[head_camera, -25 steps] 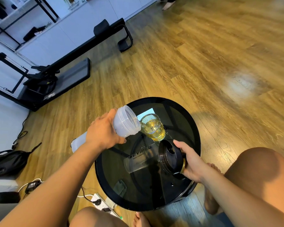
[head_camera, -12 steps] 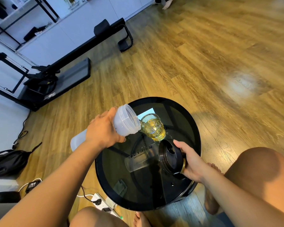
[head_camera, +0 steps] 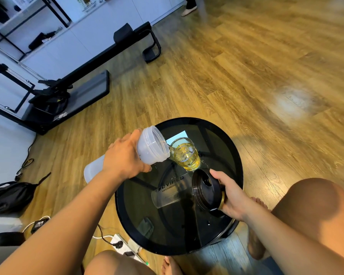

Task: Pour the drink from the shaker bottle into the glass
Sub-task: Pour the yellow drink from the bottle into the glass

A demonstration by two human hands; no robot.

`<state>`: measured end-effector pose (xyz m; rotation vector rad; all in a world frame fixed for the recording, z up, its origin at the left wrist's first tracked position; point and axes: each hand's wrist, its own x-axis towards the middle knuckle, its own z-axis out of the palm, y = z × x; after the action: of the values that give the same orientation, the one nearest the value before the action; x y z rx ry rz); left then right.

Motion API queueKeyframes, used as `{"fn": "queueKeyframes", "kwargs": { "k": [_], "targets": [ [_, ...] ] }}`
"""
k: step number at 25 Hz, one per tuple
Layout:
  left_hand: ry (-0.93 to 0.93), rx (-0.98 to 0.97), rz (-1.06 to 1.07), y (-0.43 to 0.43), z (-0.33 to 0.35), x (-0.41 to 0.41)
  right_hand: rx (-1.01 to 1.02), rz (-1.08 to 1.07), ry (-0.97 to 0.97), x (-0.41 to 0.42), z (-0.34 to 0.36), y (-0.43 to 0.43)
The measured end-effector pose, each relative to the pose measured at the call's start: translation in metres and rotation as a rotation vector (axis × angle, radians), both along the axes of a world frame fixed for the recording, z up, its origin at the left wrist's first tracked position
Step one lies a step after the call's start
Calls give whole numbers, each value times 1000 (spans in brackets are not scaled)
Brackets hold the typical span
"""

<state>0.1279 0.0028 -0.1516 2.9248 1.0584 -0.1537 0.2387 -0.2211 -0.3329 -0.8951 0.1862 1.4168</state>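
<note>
The left hand (head_camera: 125, 157) has its fingers clamped round the middle of the shaker bottle (head_camera: 151, 145), which lies almost on its side with its base out past the left edge of the worktop (head_camera: 222, 139) and its open mouth just over the near rim of the glass (head_camera: 187, 155); that low, close hold seems meant to give the thin stream (head_camera: 172, 150) only a short fall, so that it splashes little. The glass stands upright towards the far edge of the worktop, apart from both hands, and holds yellow drink most of the way up; the pour looks close to done, since little drink shows in the bottle's neck. The right hand (head_camera: 232, 193) has its fingers clamped on the black lid (head_camera: 207, 190), held on edge at the right edge of the worktop, just beside the glass on its near side; whether the lid touches the worktop I cannot tell; it is probably kept there to be out of the stream yet ready for closing the bottle. A few wet spots seem to lie near the glass, so easing the bottle upright gently would be wise.
</note>
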Motion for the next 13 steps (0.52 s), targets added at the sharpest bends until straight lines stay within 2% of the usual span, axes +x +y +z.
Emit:
{"fn": "queueKeyframes", "kwargs": {
  "k": [13],
  "targets": [
    [26,134,-60,2,-2,6,9,14,1,0,4,-1]
  ]
}}
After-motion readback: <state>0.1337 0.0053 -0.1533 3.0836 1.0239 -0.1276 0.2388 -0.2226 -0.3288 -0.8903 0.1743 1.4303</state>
